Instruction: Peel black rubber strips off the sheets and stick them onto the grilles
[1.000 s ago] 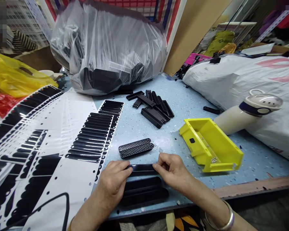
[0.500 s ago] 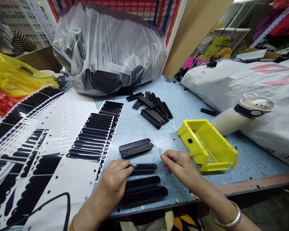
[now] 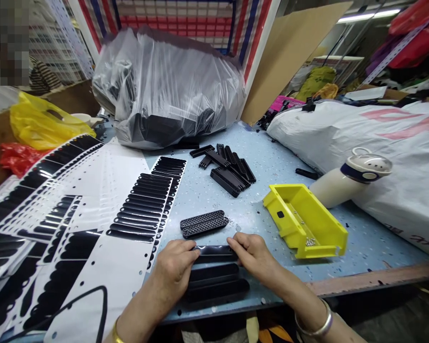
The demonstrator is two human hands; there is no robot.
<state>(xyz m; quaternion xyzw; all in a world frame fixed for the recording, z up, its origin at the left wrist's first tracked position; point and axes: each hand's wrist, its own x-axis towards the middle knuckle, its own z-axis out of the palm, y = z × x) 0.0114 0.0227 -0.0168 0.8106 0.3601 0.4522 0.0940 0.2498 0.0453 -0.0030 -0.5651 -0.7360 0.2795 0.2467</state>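
Because white paper sheets (image 3: 123,255) lined with glossy black strips lie spread on the left, they seem placed within the left hand's (image 3: 175,267) easy reach. That hand grips the left end of a shiny, slender black bar (image 3: 215,251) — probably to steady it — between two lattice-faced black bars (image 3: 204,226) farther off and two smooth black bars (image 3: 221,287) nearer. The right hand (image 3: 253,253) pinches its other end, apparently for balance; rightward, an open yellow plastic bin (image 3: 318,252) corrals tiny silvery pieces (image 3: 310,242).

A lit tube (image 3: 369,16) glows upper right, sheen lines the held black strip (image 3: 215,257), and wide-angle distortion stretches the edges.
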